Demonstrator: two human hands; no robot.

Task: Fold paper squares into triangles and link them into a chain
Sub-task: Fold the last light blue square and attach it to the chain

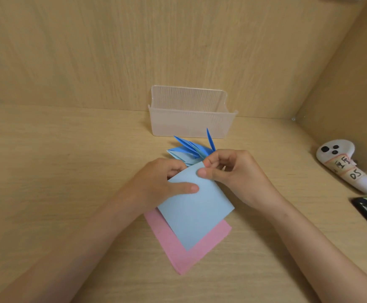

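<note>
The light blue paper square [196, 215] you are working on is flat and uncreased, turned so that one corner points away from you and another towards you. It sits over a pink paper square [178, 252], which lies on the desk [69, 171] and shows along the lower left and lower right edges. Whether the two sheets touch cannot be told.

Your left hand [162, 182] holds the blue square at its left corner. The thumb [189, 188] lies straight across the top of the sheet, and the other fingers are curled under the paper edge.

Your right hand [237, 178] pinches the far corner between thumb and forefinger, with the remaining fingers [221, 162] curled in loosely behind.

Just beyond your hands, a cluster of folded blue triangles [189, 150] rests on the desk, darker and lighter blues fanned together. One dark blue point [210, 139] stands upright by your right knuckles.

Behind the cluster a clear ribbed plastic box [191, 121] stands against the back wall. A white controller [344, 162] with handwritten labels lies well apart at the right.
</note>
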